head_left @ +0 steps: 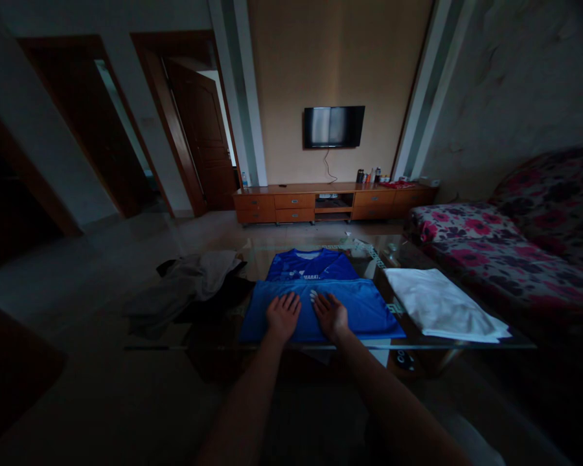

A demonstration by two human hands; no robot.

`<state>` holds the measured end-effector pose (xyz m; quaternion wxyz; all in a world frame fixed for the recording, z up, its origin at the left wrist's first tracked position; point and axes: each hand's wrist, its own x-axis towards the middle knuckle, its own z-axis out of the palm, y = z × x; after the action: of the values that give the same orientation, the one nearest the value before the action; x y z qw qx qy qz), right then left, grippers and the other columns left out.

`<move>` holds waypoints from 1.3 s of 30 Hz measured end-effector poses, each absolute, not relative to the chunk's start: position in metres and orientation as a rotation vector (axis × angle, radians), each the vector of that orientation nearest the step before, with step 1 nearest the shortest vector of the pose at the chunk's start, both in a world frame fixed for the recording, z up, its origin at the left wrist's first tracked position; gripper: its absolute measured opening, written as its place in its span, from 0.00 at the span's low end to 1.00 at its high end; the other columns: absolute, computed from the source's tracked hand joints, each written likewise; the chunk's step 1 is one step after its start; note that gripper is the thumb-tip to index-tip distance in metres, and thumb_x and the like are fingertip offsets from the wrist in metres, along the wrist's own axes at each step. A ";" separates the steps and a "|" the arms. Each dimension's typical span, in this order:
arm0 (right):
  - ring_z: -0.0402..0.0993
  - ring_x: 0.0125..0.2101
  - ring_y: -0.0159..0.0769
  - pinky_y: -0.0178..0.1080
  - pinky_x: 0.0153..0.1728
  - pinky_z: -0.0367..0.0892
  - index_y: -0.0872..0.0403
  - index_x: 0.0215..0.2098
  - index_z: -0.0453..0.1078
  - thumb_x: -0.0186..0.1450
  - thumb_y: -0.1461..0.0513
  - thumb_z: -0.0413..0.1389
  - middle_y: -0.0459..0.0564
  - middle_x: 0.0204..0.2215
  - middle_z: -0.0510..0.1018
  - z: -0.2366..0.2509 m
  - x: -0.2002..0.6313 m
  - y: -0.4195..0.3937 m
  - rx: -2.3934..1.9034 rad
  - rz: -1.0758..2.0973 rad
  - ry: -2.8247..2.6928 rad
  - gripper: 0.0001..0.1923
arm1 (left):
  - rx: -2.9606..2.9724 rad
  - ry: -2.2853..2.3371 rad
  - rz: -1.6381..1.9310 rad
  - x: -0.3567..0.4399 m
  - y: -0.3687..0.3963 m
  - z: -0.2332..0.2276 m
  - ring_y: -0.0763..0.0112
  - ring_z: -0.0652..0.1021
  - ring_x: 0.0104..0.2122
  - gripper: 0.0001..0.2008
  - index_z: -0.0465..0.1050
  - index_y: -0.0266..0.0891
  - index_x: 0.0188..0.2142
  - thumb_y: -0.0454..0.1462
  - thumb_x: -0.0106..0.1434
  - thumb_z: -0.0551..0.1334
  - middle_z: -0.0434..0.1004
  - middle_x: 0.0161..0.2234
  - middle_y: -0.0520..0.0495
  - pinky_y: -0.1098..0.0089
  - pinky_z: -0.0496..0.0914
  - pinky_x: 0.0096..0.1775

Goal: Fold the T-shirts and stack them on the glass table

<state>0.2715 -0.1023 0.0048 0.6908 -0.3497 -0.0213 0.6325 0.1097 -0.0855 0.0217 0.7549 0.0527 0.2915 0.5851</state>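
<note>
blue shirt (321, 286) seems light, soft, best held by corners. my left hand (282, 317) and right hand (332, 316) lie flat, fingers slightly apart.

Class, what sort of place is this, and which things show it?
Most likely a home's living room: a television hangs above a low wooden cabinet, and a flowered sofa stands at the right.

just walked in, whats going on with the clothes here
A person has both hands, left and right, open on a blue shirt on a glass table. Its lower part is folded up towards the collar. A folded white cloth lies to the right, a loose grey and dark heap to the left.
</note>
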 end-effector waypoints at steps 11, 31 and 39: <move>0.79 0.43 0.35 0.48 0.51 0.74 0.48 0.43 0.62 0.65 0.58 0.48 0.52 0.46 0.77 0.009 0.412 -0.130 -0.889 1.206 -0.043 0.08 | 0.175 0.742 1.388 0.012 -0.075 0.025 0.56 0.74 0.60 0.28 0.61 0.39 0.66 0.42 0.68 0.56 0.68 0.63 0.33 0.59 0.77 0.52; 0.76 0.52 0.42 0.50 0.49 0.75 0.52 0.50 0.67 0.67 0.54 0.51 0.59 0.54 0.76 0.009 0.293 -0.052 -0.693 1.612 -0.152 0.16 | 0.245 0.550 1.224 0.085 -0.032 0.014 0.58 0.69 0.64 0.32 0.60 0.38 0.67 0.45 0.65 0.56 0.64 0.66 0.34 0.58 0.72 0.57; 0.73 0.56 0.42 0.49 0.53 0.74 0.54 0.57 0.64 0.70 0.53 0.46 0.61 0.60 0.70 0.001 0.420 -0.052 -0.747 1.362 -0.145 0.22 | 0.209 0.650 1.360 0.026 -0.008 0.020 0.56 0.72 0.62 0.26 0.64 0.37 0.64 0.42 0.68 0.54 0.66 0.65 0.32 0.58 0.74 0.55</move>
<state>0.4201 -0.0523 0.0007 0.7109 -0.3369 -0.0652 0.6139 0.0262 -0.0085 0.0205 0.7242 0.0947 0.2944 0.6163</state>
